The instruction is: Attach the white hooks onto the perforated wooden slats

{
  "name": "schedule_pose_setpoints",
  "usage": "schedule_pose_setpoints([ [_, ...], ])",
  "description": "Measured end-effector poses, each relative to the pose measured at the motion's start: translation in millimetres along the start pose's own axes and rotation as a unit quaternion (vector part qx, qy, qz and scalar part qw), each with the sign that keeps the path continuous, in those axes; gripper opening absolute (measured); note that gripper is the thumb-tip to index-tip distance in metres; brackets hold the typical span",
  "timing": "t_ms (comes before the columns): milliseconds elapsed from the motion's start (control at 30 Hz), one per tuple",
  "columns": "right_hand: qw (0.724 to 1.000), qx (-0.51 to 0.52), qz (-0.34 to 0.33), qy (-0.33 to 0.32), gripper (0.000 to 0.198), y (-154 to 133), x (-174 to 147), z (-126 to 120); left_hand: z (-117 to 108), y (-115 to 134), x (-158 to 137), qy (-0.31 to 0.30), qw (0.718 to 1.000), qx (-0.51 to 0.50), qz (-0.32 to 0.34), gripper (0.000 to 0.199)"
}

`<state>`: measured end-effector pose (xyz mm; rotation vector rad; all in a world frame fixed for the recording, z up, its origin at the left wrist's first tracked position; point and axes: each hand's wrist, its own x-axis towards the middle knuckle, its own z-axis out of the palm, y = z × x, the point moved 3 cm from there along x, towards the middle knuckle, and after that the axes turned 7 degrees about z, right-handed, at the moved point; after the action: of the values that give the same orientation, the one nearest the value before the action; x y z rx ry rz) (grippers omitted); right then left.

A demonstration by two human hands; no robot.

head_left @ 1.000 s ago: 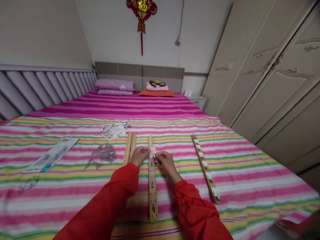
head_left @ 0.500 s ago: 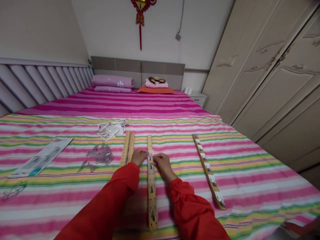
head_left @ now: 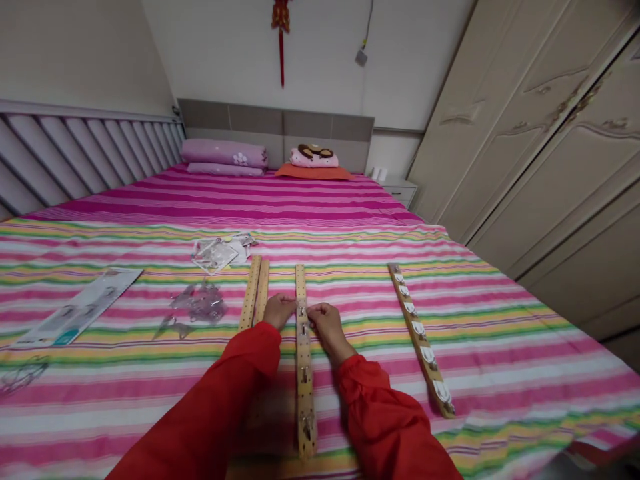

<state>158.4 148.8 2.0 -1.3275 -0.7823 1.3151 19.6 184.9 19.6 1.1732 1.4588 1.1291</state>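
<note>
A perforated wooden strip (head_left: 305,392) lies lengthwise before me, with several metal hooks along it that seem to sit on clear patches. My left hand (head_left: 280,311) is closed in a pinch at the left edge of the uppermost clear adhesive hook (head_left: 301,311). At that hook's right edge, the fingertips of my right hand (head_left: 325,325) are pinched too. The hook is flat against the strip or just above it; I cannot tell which. Left of my left hand lie two more perforated strips (head_left: 249,293), partly hidden by my sleeve.
On the right lies a wooden strip (head_left: 419,331) bearing several white hooks. Crumpled clear plastic film (head_left: 203,303), a pile of clear packets (head_left: 216,253), a hook card (head_left: 85,308) and a thin wire-like bundle (head_left: 25,375) are on the left of the striped sheet (head_left: 360,373).
Between my fingertips, the pale patch of the hook showed brighter before and now looks lower against the strip. Both hands stay in nearly the same place. The view has tipped slightly downward.
</note>
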Motion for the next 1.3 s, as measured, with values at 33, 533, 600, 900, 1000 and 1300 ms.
schedule_pose_setpoints([
  [33,1.0,-0.001,0.002,0.001,0.011,0.3,0.1,0.1,0.3,0.3,-0.3,0.001,1.0,0.004,-0.006,0.012],
  [533,0.999,0.003,0.046,-0.002,0.018,3.2,2.7,1.5,5.1,-0.5,9.1,-0.026,0.991,0.122,-0.055,0.023],
  [600,0.998,0.006,0.055,-0.003,0.02,2.5,2.2,1.4,4.8,-4.5,13.4,-0.022,0.988,0.144,-0.048,0.025],
  [900,0.995,0.002,0.095,0.007,0.02,-0.4,0.7,2.2,3.4,-11.5,23.0,-0.012,0.975,0.218,-0.039,0.026],
  [1000,0.994,-0.002,0.109,0.012,0.019,-1.5,2.3,2.9,3.5,-10.7,24.3,-0.008,0.971,0.236,-0.041,0.024],
  [1300,0.993,-0.004,0.12,0.005,0.019,-3.7,-0.7,1.4,0.6,-6.8,24.4,0.023,0.961,0.272,-0.032,0.027],
])
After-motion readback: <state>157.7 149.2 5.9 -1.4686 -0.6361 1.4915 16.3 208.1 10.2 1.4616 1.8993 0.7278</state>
